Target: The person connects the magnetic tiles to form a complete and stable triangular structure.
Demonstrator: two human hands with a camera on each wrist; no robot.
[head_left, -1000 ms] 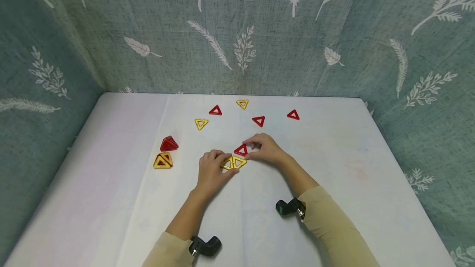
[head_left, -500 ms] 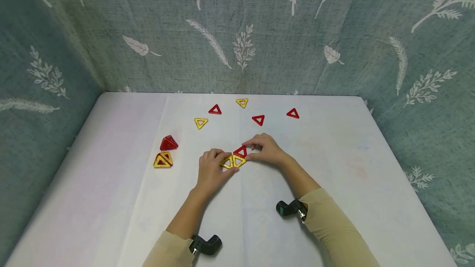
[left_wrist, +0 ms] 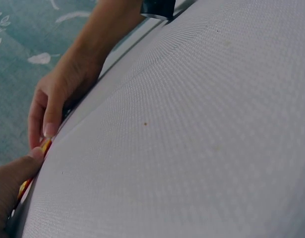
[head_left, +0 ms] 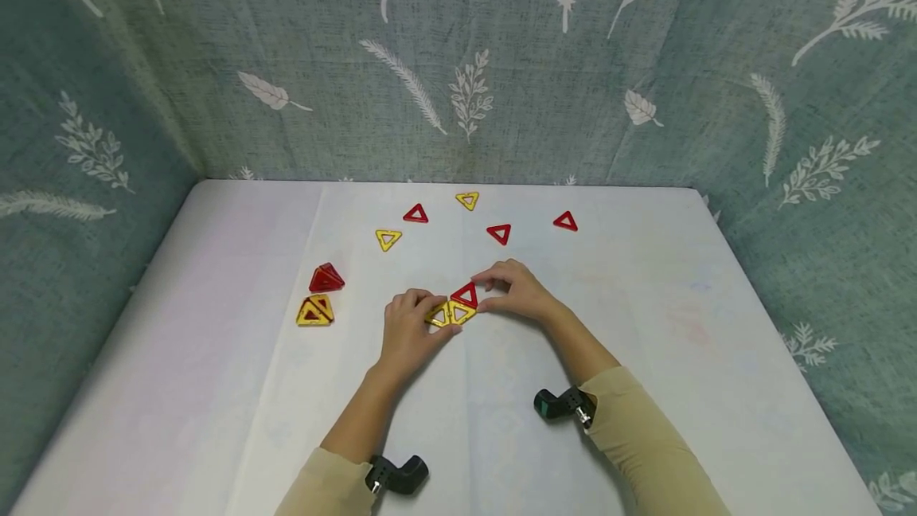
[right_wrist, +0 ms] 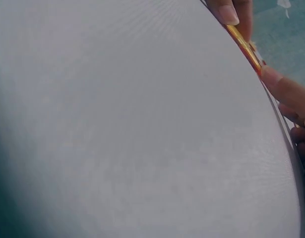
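Two yellow triangular magnetic tiles, a left one (head_left: 437,314) and a right one (head_left: 462,312), lie side by side in the middle of the table. A red triangular magnetic tile (head_left: 465,295) sits along the far edge of the right yellow one. My left hand (head_left: 411,333) holds the yellow pair between thumb and fingers, the thumb along their near edge. My right hand (head_left: 521,291) pinches the red tile from the right, index fingertip at its far corner and thumb low on its right side. In the right wrist view the yellow tile edge (right_wrist: 243,45) shows between the two thumbs.
Left of my hands stand a red tile cluster (head_left: 326,278) and a yellow-and-red cluster (head_left: 315,310). Farther back lie loose red tiles (head_left: 499,233) and yellow tiles (head_left: 388,240). A leaf-patterned curtain (head_left: 322,102) borders the white table (head_left: 645,325).
The red tile has moved slightly toward me, against the right yellow tile's edge. My right fingers have shifted slightly right. My left hand has stayed in place.
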